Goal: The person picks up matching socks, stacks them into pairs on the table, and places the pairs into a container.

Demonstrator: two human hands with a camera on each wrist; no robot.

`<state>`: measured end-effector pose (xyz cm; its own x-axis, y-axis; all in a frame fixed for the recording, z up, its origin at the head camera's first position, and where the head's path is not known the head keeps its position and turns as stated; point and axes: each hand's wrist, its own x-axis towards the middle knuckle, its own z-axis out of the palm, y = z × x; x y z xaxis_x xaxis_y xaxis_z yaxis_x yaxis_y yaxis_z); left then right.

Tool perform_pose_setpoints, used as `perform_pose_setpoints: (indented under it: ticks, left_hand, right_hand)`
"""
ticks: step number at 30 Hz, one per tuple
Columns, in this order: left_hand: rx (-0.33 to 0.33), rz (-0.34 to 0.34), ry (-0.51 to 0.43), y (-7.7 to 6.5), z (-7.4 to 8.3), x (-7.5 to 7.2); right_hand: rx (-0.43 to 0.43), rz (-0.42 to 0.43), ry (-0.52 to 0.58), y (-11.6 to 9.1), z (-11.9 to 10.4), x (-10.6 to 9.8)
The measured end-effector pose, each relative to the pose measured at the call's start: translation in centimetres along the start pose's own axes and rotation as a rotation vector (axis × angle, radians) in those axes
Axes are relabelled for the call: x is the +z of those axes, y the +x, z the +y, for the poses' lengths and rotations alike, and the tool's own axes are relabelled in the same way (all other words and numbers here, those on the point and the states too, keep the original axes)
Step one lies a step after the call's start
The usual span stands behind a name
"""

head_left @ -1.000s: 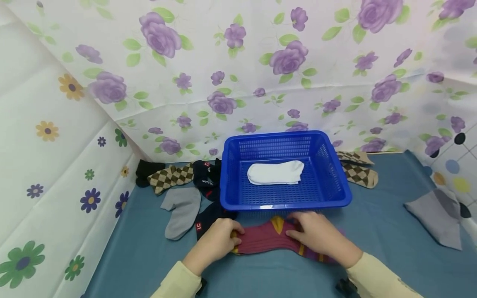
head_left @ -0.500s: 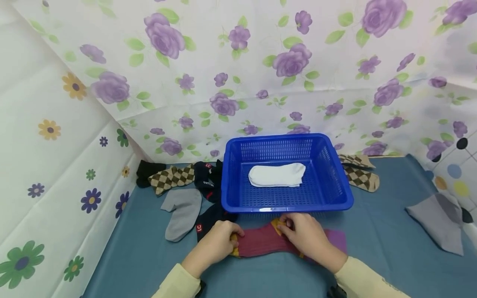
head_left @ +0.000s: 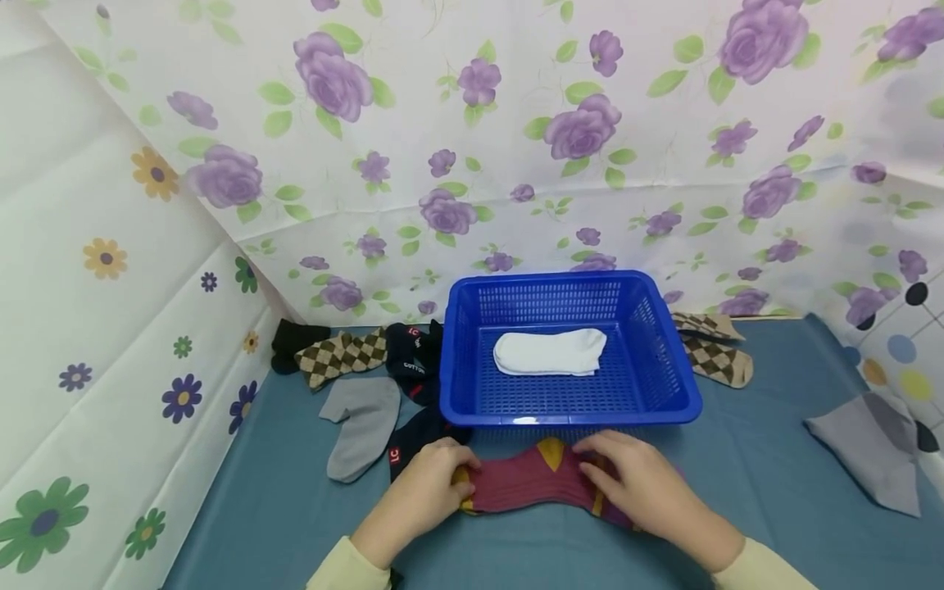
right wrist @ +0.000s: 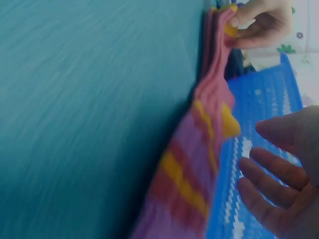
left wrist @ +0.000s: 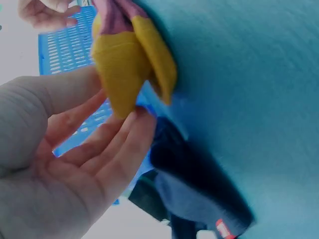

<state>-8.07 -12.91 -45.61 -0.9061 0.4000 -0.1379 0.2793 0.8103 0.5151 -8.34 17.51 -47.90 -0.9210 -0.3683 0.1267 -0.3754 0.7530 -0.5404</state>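
Note:
A pair of maroon socks (head_left: 516,483), laid one on the other, lies flat in front of the blue basket. They have yellow toes and heels, and purple striped legs run to the right. At the left end, my left hand (head_left: 430,483) pinches the yellow toes (left wrist: 122,69) between thumb and fingers. My right hand (head_left: 642,483) hovers over the striped leg part (right wrist: 182,184), its fingers spread and apart from the fabric in the right wrist view. Part of the purple leg is hidden beneath that hand in the head view.
The blue basket (head_left: 571,416) holds white socks (head_left: 549,352). Left of it lie navy socks (head_left: 413,438), a grey sock (head_left: 361,426), checkered socks (head_left: 342,356) and black socks (head_left: 295,344). On the right are more checkered socks (head_left: 719,360) and a grey sock (head_left: 870,451).
My right hand moved in to pinch the yellow heel half a second ago, then let go and shifted back right over the stripes. My left hand stays at the toes.

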Motion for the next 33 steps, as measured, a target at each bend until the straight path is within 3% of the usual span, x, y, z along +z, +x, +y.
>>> perform_pose_setpoints:
  ticks: [3, 5, 10, 20, 27, 33]
  left_hand:
    - [0.038, 0.098, 0.057, -0.6, 0.7, -0.3]
    - [0.071, 0.123, 0.074, -0.8, 1.1, -0.5]
    - [0.098, 0.027, 0.059, -0.8, 1.3, -0.3]
    - [0.056, -0.071, 0.063, -0.9, 0.1, 1.2]
    - [-0.038, -0.037, 0.013, -0.9, -0.5, 1.6]
    - [-0.11, -0.013, -0.039, -0.9, -0.7, 1.7]
  right_hand:
    - [-0.03, 0.016, -0.074, -1.4, 0.9, -1.5]
    - [-0.026, -0.006, -0.109, -2.2, 1.5, -2.2]
    - [-0.027, -0.118, -0.171, -3.9, 2.7, -2.7]
    - [-0.055, -0.164, -0.179, -5.2, 4.3, -1.8]
    - [-0.075, -0.137, -0.132, -5.2, 5.1, -1.3]
    - [-0.032, -0.087, -0.098, -4.9, 5.6, -1.5]
